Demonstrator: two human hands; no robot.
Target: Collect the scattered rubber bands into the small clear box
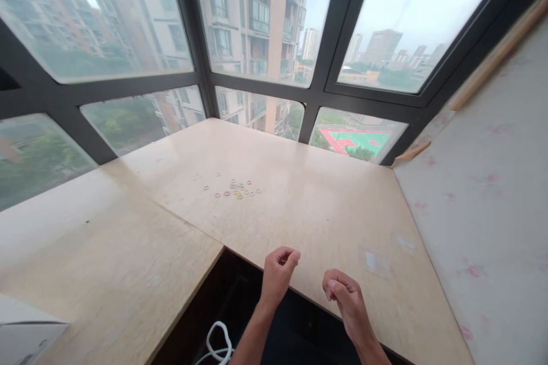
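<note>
My left hand (280, 271) hovers over the front edge of the stone-like countertop (291, 205), its thumb and fingers drawn together. To the right, my right hand (346, 296) is curled with the thumb against the bent fingers. The hands are apart from each other. Whatever either one holds, if anything, is too small or hidden to make out. Farther back on the counter lies a loose scatter of small thin coloured rings (240, 196), including red, yellow and green ones. Of the two, my left hand is the closer to these rings.
Clear plastic bags (370, 261) lie right of my hands, near the patterned wall (483, 211). A white box (29, 331) sits at the lower left, and a white cable (219, 345) hangs in the dark gap below the counter. Dark-framed windows (257, 82) border the back.
</note>
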